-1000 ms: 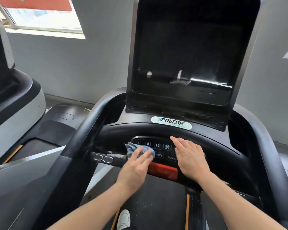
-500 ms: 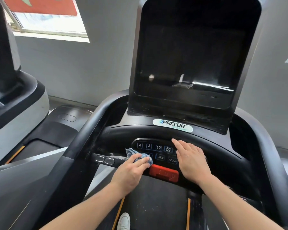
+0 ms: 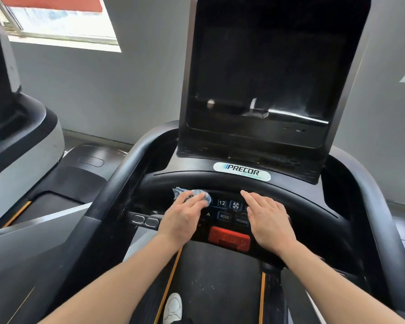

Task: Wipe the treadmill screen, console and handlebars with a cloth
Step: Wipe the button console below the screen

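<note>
A black treadmill [image 3: 117,197] fills most of the view, its curved handlebars [image 3: 136,160] sweeping forward on both sides, and a second machine [image 3: 21,146] is seen at the left edge beside it under a bright window [image 3: 63,26]. The tall dark screen [image 3: 267,78] is raised upright at the far end, switched off, with faint reflections across its lower part, and a white PRECOR label [image 3: 241,174] is fixed just below it. The console [image 3: 229,213] is set under the label inside a rounded black rim; lit keys marked 12, a fan symbol, MODE and PROGRAM are shown on it, and a red stop button [image 3: 229,237] is placed at its near edge. The belt [image 3: 215,288] is seen below, edged by orange stripes, with a white shoe [image 3: 173,307] on it. The left hand [image 3: 185,218] is laid on the left part of the console, its fingers extended and held close together, pressing the cloth flat. The right hand [image 3: 267,218] is rested palm down on the right part of the console, fingers straight and pressed together, nothing held. The blue cloth [image 3: 180,191] is bunched under the left fingertips at the console's upper left, touching the keys
</note>
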{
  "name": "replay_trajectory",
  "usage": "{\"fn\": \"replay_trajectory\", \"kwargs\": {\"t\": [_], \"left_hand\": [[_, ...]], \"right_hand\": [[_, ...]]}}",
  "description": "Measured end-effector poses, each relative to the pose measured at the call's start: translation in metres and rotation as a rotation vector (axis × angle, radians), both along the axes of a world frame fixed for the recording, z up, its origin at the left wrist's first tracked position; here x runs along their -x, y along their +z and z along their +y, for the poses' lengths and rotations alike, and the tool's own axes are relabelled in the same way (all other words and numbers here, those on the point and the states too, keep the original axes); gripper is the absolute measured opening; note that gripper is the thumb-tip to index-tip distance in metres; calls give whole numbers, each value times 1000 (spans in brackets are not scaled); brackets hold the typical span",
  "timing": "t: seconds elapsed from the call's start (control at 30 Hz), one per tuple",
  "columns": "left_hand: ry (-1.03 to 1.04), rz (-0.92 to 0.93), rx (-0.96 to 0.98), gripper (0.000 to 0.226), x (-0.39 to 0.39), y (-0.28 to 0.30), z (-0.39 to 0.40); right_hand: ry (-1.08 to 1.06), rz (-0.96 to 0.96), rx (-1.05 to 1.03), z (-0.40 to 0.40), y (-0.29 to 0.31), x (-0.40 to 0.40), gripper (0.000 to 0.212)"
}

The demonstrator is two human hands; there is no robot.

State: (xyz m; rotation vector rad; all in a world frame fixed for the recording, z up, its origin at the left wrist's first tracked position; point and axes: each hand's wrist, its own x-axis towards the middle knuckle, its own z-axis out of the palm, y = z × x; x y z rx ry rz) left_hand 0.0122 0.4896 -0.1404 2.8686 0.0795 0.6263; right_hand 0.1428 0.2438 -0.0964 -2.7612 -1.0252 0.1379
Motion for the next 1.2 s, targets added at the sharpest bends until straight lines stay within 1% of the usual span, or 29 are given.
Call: {"fn": "replay_trajectory", "kwargs": {"t": [0.07,0.13,0.2,0.3,0.4,0.5,0.6,0.67,0.77,0.83,0.97,1.03,1.1,1.2], "left_hand": [[-1,-11,-16,33,6,-7,-6],[-62,-17,-61,33,34,-21,-21],[-102,-4,-54,33,54,-27,-29],[-111,-33,-9,28,29,-10,-16],[-58,-68,12,29,1,5,-6],[-44,-79,17,28,20,-7,-22],[-116,-61,-11,29,47,-16,-32],[-127,-43,4,28,32,-7,-19],[-11,-50,45,31,7,3,-3],[5,-56,50,32,11,0,-9],[-110,-22,61,33,62,-23,-41],[-127,13,80,32,60,-21,-35],[-93,12,69,33,42,-11,-19],[45,-46,111,34,27,-5,-9]], "right_hand": [[2,6,5,0,0,-1,53],[2,22,-1,-1,2,-1,53],[7,24,4,0,4,-1,53],[5,20,7,0,4,-2,53],[1,8,15,1,2,-3,53],[4,17,14,1,2,-2,53],[2,14,6,1,1,-3,53],[1,7,0,1,0,-3,53],[8,1,6,0,-1,-3,53],[6,7,3,0,0,-3,53],[10,8,2,-1,-1,-4,53],[9,-2,1,-2,-3,-4,53],[12,-4,6,-2,-3,-4,53],[8,-6,10,-1,-3,-4,53]]}}
